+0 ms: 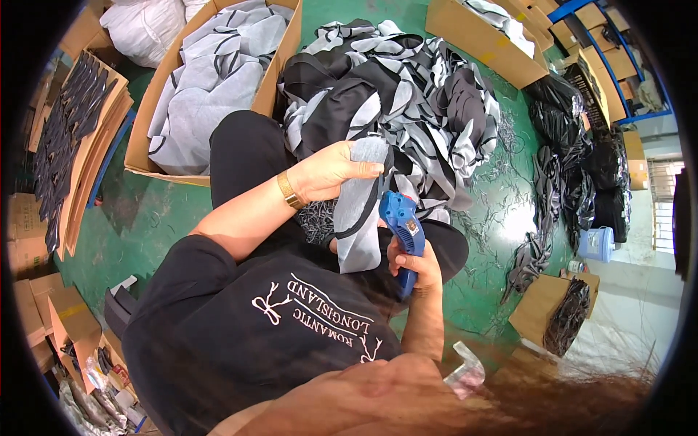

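Note:
My left hand [331,171], with a gold bracelet on the wrist, grips the top of a grey shoe-shaped fabric piece with a black edge [358,211], which hangs down over my lap. My right hand [414,265] is closed round the handle of a blue electric cutting tool [402,221]. The tool's head touches the right edge of the fabric piece. Just beyond my hands lies a big heap of black and grey fabric pieces [392,87] on the green floor.
A cardboard box of grey pieces [211,80] stands at the left, another box [487,36] at the back right. Flat cardboard with dark pieces [76,138] leans far left. Black scraps and threads [560,174] litter the floor right, by a blue container [596,243].

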`<state>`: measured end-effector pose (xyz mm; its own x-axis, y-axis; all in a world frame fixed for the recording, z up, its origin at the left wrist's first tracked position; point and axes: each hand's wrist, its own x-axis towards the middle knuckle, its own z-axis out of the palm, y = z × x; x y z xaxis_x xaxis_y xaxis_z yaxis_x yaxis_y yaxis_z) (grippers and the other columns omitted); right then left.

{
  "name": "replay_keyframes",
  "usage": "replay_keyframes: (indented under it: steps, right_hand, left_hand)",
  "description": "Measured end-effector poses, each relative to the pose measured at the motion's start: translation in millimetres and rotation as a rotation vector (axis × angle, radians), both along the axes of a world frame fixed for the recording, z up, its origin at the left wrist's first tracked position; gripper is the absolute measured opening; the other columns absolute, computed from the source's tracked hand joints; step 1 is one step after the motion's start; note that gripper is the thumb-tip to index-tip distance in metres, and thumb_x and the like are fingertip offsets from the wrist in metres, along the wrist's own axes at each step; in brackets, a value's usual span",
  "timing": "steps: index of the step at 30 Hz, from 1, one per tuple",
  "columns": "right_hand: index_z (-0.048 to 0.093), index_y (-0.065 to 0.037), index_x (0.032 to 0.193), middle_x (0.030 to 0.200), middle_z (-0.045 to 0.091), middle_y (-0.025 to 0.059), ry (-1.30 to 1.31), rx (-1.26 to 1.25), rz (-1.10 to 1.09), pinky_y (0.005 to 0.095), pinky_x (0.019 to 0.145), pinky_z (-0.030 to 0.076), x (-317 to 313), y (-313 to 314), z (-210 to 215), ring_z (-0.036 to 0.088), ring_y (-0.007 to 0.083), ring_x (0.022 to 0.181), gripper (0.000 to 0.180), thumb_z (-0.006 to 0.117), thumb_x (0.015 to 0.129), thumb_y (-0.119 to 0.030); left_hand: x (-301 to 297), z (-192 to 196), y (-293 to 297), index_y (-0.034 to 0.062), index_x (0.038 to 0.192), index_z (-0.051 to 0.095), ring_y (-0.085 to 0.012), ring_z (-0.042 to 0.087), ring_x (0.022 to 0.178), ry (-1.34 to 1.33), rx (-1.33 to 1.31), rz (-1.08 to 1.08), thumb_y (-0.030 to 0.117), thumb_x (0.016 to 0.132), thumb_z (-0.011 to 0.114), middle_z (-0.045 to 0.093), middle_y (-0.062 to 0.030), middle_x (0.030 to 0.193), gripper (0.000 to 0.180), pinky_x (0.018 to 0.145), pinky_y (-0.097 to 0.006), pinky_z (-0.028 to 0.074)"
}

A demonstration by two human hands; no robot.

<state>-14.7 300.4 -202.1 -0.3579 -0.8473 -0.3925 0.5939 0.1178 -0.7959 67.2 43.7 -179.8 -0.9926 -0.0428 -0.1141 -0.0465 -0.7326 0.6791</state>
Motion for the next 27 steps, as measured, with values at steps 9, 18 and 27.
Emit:
replay_keyframes:
  steps: [9,18,27]
  right_hand:
    - [0.052,0.000,0.096,0.062,0.042,0.0021,-0.218,-0.169,-0.107,0.0251,0.045,0.038,6.7,-19.2,-4.8,0.043,0.0146,0.058,0.039,0.069,0.065,-0.015]
    - [0.054,0.003,0.099,0.065,0.052,0.0079,-0.083,-0.141,-0.109,0.0275,0.050,0.045,1.5,-8.3,-2.4,0.051,0.0164,0.056,0.041,0.070,0.065,-0.014]
    - [0.057,0.003,0.094,0.066,0.054,0.0069,-0.134,-0.059,0.029,0.0269,0.049,0.045,10.2,-7.5,-7.2,0.054,0.0157,0.055,0.037,0.072,0.065,-0.014]
  left_hand:
    - [5.7,6.9,9.6,0.0061,0.106,0.061,-0.0095,0.060,0.089,0.017,-0.139,0.069,0.013,0.086,0.066,0.064,0.0007,0.097,0.021,0.081,-0.026,0.048]
    - [4.9,12.8,-12.4,0.0048,0.103,0.062,-0.0100,0.062,0.083,-0.081,-0.074,0.189,0.016,0.084,0.068,0.065,-0.0007,0.094,0.023,0.076,-0.027,0.050]
    - [7.5,2.9,-9.5,0.0078,0.111,0.055,-0.0081,0.060,0.085,-0.045,-0.050,0.177,0.004,0.081,0.069,0.062,0.0014,0.096,0.033,0.078,-0.026,0.049]
